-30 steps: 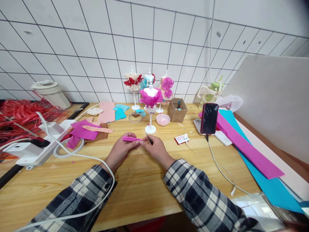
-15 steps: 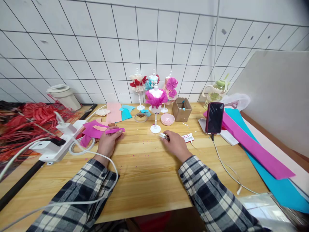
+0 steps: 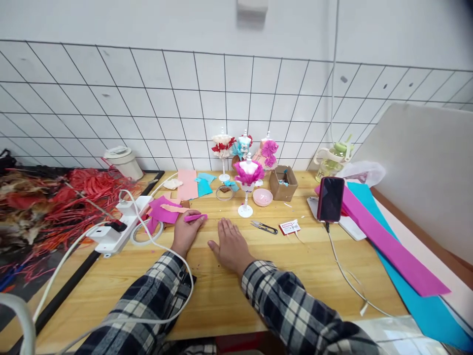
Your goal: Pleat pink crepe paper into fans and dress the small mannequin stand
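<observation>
A narrow strip of magenta crepe paper point(image 3: 194, 217) is pinched in my left hand point(image 3: 185, 233). My right hand point(image 3: 232, 246) lies palm down on the wooden table, fingers stretched out and holding nothing. To the right of it lie the thread snips point(image 3: 264, 227), their points toward the left. Beyond my hands stands a small white dress-form stand point(image 3: 246, 210) with a magenta ruffled paper bodice point(image 3: 250, 172). Magenta paper pieces point(image 3: 164, 210) lie just left of my left hand. Tiny magenta scraps dot the table between my hands.
Behind are several decorated dress forms point(image 3: 223, 155), a pink bowl point(image 3: 262, 197) and a cardboard box point(image 3: 284, 183). A phone point(image 3: 330, 199) stands at right beside long paper sheets point(image 3: 391, 241). At left are a power strip point(image 3: 127, 224), its cable and a tape roll point(image 3: 137, 240).
My right hand has put the thread snips down on the table and moved left, opening flat. My left hand still holds the magenta strip. The camera view has shifted.
</observation>
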`<state>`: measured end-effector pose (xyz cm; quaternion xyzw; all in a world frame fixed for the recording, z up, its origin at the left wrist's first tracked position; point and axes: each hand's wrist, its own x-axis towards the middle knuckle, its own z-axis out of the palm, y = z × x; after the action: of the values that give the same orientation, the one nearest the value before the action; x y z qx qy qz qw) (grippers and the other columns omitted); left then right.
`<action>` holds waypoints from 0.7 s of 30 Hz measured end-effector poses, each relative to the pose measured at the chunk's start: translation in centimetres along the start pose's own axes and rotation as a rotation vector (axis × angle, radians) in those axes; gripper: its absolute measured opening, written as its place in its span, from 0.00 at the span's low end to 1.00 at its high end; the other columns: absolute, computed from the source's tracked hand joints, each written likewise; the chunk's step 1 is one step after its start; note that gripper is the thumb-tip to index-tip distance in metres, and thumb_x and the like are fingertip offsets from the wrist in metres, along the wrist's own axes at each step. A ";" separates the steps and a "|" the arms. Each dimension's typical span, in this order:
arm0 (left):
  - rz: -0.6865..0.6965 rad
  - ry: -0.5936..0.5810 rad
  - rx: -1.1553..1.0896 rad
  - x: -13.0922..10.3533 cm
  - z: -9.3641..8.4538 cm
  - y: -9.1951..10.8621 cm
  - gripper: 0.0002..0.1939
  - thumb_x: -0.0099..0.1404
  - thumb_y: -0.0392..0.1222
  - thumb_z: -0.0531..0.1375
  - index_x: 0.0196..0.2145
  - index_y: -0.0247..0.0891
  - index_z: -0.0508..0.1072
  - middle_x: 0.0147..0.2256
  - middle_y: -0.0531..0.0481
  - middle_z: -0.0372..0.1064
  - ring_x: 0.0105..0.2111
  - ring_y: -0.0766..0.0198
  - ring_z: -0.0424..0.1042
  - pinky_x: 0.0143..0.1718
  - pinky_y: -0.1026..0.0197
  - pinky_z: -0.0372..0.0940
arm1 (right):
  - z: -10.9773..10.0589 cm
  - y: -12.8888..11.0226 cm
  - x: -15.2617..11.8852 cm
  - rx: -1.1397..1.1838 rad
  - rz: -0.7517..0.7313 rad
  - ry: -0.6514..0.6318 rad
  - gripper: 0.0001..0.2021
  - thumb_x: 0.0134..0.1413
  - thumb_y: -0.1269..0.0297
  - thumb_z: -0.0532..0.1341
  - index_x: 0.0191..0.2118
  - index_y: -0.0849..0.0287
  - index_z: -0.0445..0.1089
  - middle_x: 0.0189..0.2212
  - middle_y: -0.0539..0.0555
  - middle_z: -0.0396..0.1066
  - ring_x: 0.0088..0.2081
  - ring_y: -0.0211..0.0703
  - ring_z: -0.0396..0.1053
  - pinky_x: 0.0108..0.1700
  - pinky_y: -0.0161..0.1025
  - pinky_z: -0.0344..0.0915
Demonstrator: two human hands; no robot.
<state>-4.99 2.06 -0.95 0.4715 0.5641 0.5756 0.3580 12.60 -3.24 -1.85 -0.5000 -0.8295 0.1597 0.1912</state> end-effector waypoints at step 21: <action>-0.141 0.028 -0.188 0.2 -0.5 0.3 0.23 0.42 0.47 0.72 0.34 0.35 0.69 0.29 0.51 0.72 0.30 0.64 0.73 0.31 0.63 0.68 | -1.2 -1.0 -6.3 0.019 0.076 -0.016 0.43 0.58 0.42 0.52 0.67 0.74 0.48 0.67 0.69 0.41 0.67 0.62 0.40 0.66 0.57 0.41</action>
<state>-5.47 2.07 -0.57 0.3869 0.5444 0.6059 0.4322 15.06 -9.21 -1.28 -0.5280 -0.8098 0.1786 0.1833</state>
